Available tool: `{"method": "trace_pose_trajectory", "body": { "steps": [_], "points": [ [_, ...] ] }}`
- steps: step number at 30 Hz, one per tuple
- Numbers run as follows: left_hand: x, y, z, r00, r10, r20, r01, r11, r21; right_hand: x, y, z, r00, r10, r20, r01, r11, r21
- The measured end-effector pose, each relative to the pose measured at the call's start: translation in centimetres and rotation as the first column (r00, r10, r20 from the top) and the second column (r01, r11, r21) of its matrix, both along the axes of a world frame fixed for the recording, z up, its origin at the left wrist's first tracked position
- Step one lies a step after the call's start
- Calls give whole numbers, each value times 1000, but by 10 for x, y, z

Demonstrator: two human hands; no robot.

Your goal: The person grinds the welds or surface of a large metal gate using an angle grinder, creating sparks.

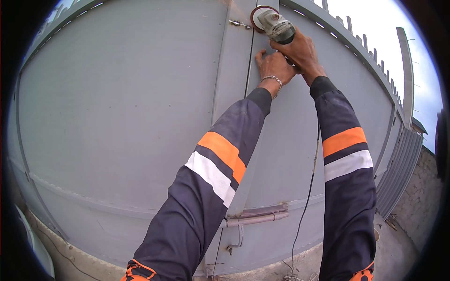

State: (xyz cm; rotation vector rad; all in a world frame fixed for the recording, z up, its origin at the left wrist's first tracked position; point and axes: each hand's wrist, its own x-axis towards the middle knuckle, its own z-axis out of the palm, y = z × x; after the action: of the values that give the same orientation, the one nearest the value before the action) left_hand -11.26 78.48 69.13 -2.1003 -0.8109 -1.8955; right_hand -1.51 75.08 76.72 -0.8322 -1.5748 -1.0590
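An angle grinder (276,26) is raised near the top of a grey metal gate (126,112), its round disc against or very near the gate's vertical seam. My right hand (300,51) is wrapped round the grinder's body, just behind its head. Below and to the left, my left hand (276,68) has its wrist bent and its thumb lifted beside the gate; its other fingers curl at the rear of the tool, partly hidden. A small latch (240,24) sits left of the disc. Faint orange streaks show above the latch.
A power cord (309,187) hangs from the tool to the ground. Low on the gate is a sliding bolt (255,219) with a bent handle. Corrugated sheeting (401,168) and a rough wall (419,201) stand at the right. Spikes line the gate's top.
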Motion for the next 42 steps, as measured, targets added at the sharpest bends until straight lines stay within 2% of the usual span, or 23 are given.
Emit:
{"method": "trace_pose_trajectory", "body": {
  "steps": [13, 18, 22, 25, 28, 31, 39, 42],
  "points": [
    [-1, -3, -1, 1000, -5, -16, 5, 1000, -15, 1, 0, -2, 999, -18, -31, 18, 1000, 0],
    [-2, -1, -4, 999, -44, -5, 44, 999, 27, -1, -5, -4, 1000, -4, -16, 3, 1000, -16],
    [-2, -2, -1, 1000, -15, -19, 15, 1000, -8, 0, -5, -2, 1000, -11, 7, 11, 1000, 12],
    [-4, -1, 1, 1000, -16, -10, 16, 1000, 13, -2, -4, -3, 995, 56, -86, -55, 998, 17],
    [-3, -3, 0, 1000, -5, -16, 5, 1000, 6, -1, -6, -4, 997, 39, -73, -37, 999, 21],
    [-5, -3, 3, 1000, -2, -27, 1, 1000, -18, -5, -10, -2, 996, -64, -58, 62, 997, -36],
    [-4, -2, 3, 1000, -22, -19, 22, 999, -32, -4, -6, 2, 999, -39, -27, 38, 999, -35],
    [-1, -3, 0, 999, 11, 41, -12, 1000, 13, -4, -7, 1, 999, -33, -14, 32, 999, -39]
  ]
}}
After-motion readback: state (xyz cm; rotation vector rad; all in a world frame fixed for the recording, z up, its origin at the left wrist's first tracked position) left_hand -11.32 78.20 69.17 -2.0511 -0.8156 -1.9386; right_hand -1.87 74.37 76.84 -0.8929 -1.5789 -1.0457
